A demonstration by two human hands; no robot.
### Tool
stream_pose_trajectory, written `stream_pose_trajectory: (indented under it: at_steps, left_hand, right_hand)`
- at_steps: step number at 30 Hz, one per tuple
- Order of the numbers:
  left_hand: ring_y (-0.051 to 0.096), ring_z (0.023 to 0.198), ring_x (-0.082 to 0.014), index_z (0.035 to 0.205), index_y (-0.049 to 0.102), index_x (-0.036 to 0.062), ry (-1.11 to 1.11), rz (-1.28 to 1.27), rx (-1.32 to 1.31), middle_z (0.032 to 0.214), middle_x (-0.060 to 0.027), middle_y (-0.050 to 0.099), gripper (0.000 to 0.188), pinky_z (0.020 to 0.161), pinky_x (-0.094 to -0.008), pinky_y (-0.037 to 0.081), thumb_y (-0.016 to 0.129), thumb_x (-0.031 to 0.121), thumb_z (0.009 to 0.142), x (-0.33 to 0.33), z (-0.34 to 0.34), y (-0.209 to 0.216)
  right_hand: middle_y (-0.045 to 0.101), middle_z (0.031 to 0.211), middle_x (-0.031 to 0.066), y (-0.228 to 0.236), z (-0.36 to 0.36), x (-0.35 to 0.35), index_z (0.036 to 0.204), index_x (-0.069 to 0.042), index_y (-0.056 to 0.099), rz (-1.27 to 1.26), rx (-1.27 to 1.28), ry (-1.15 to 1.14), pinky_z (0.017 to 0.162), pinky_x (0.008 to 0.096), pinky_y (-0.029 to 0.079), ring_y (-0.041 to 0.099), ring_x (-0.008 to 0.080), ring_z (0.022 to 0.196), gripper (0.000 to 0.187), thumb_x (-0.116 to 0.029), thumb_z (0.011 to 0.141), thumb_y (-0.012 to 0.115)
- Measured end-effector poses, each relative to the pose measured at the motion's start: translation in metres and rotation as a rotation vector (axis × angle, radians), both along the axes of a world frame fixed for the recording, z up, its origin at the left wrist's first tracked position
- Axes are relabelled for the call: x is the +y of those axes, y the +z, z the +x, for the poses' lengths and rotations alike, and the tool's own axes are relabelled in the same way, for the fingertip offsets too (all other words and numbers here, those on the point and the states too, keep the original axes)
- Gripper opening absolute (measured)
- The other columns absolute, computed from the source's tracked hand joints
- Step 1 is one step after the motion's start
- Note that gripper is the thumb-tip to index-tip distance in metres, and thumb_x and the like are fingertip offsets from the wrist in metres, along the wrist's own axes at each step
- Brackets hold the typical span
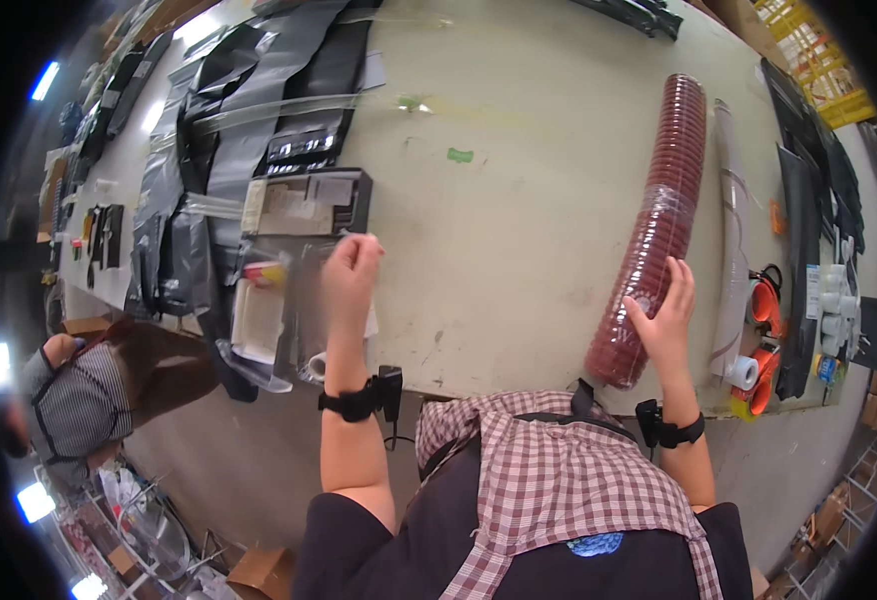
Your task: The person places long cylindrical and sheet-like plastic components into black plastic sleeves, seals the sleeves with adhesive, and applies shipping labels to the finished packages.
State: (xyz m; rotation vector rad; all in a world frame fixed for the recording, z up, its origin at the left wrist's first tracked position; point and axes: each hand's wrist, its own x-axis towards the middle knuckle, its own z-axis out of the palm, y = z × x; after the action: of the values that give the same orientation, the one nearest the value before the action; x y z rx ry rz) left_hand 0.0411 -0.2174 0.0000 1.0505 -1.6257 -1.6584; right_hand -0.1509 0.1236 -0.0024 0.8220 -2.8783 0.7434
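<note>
Left hand: The left hand (355, 268) is curled into a loose fist with the thumb against the fingers; whether anything thin is pinched there I cannot tell (the area beside it is blurred).
Right hand: The right hand (667, 315) has thumb and fingers spread, resting against the near part of the wrapped stack, without closing round it.
Wrapped stack: The long, ribbed, reddish-brown wrapped stack (662, 222) in clear film lies on the table (509, 270) under the right hand's fingertips, running away beyond that hand and slightly to its right.
Dark tray: Just beyond the left hand and to its left, the dark tray (363, 205) holds papers.
Grey and black bags: Farther beyond the left hand, grey and black bags (244, 135) lie heaped.
White tape roll: Nearer the body than the left hand, a white tape roll (317, 366) sits by the table edge.
Clear roll: To the right of the right hand lies a clear roll (733, 230).
Orange dispensers: Past that are two orange dispensers (767, 302).
Green scrap: Between the hands, farther out, lies a green scrap (461, 155).
</note>
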Motion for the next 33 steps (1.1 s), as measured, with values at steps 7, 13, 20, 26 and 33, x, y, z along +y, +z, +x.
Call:
stream_pose_trajectory:
  at_steps: [7,13,20,26,33]
  left_hand:
    - [0.05,0.057,-0.0066,0.086,0.063,-0.0004,-0.108,-0.542,-0.474,0.065,-0.0019,0.057,0.012,0.053,-0.0211,0.04,0.062,0.01,0.08,-0.008,0.084,0.016]
    - [0.06,0.08,-0.0298,0.086,0.065,0.004,0.011,-0.732,-0.776,0.083,-0.0143,0.063,0.018,0.073,-0.0355,0.046,0.059,0.019,0.079,-0.073,0.145,0.032]
    - [0.061,0.063,-0.0141,0.091,0.066,0.0012,-0.175,-0.804,-0.887,0.071,-0.0086,0.065,0.021,0.061,-0.026,0.047,0.064,0.017,0.078,-0.185,0.153,0.056]
    - [0.06,0.066,-0.0134,0.087,0.067,0.0003,-0.532,-0.693,-0.657,0.077,-0.0093,0.065,0.015,0.062,-0.0254,0.048,0.063,0.009,0.076,-0.187,0.079,0.071]
    - [0.06,0.072,-0.0238,0.086,0.066,0.0029,-0.575,-0.851,-0.609,0.081,-0.0109,0.061,0.023,0.067,-0.0317,0.048,0.068,0.021,0.073,-0.161,0.019,0.017]
  right_hand:
    - [0.029,0.134,0.0207,-0.021,-0.023,0.011,0.141,-0.008,0.007,-0.43,-0.54,-0.257,0.098,0.0372,0.035,0.039,0.0291,0.119,0.104,-0.025,0.066,0.076]
    - [0.034,0.131,0.0174,-0.007,-0.036,0.005,0.142,-0.008,0.003,-0.559,-0.807,-0.148,0.096,0.0346,0.037,0.043,0.0247,0.115,0.102,-0.022,0.069,0.073]
    - [0.03,0.137,0.0173,-0.029,-0.027,0.025,0.143,-0.009,0.009,-0.294,-0.436,0.048,0.1,0.0355,0.032,0.039,0.0258,0.12,0.098,-0.02,0.069,0.072]
    - [0.031,0.136,0.0146,-0.005,-0.012,0.01,0.143,-0.015,0.009,-0.337,-0.6,-0.101,0.098,0.0348,0.034,0.039,0.0238,0.119,0.092,-0.017,0.073,0.068]
    - [0.029,0.139,0.0118,0.002,0.0,0.001,0.143,-0.016,0.013,-0.411,-0.623,-0.195,0.101,0.0331,0.031,0.037,0.0222,0.121,0.086,-0.014,0.074,0.065]
